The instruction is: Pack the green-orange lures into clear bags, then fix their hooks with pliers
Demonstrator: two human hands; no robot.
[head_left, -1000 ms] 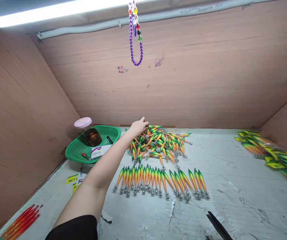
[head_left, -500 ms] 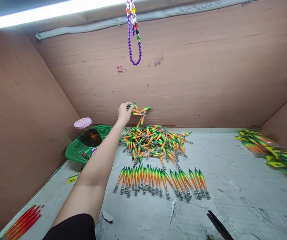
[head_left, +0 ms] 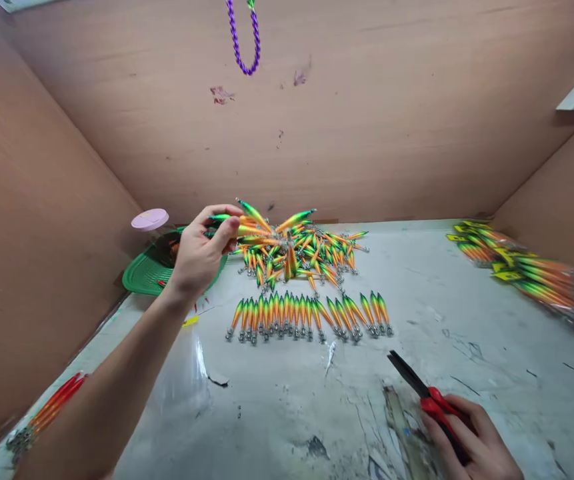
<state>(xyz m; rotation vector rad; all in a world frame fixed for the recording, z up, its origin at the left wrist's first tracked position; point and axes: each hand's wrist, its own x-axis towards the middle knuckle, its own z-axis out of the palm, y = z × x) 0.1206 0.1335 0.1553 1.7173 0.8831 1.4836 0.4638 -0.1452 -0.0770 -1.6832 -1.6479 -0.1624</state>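
My left hand (head_left: 201,250) is closed around a small tangled bunch of green-and-orange squid jigs (head_left: 259,227), lifted in front of the heap. Their metal hook crowns are caught together, and some jigs stick out to the sides. Behind and below lies the heap of loose squid jigs (head_left: 317,250). Nearer me, a row of squid jigs (head_left: 287,313) lies side by side, green tips pointing away and hooks towards me. At the lower right, my right hand (head_left: 471,440) grips red-handled scissors (head_left: 429,397), dark blades pointing up and left.
On the left stands a green basket (head_left: 139,273) with a pink-lidded jar (head_left: 150,219). Bagged jigs with yellow labels (head_left: 531,267) lie at the right. Red jigs (head_left: 54,403) lie at the lower left. A purple bead string (head_left: 244,60) hangs above; wooden panels enclose the table.
My left hand has drawn the jig bunch closer to me and lower. My right hand has come into view with the scissors. The head view has tilted down.
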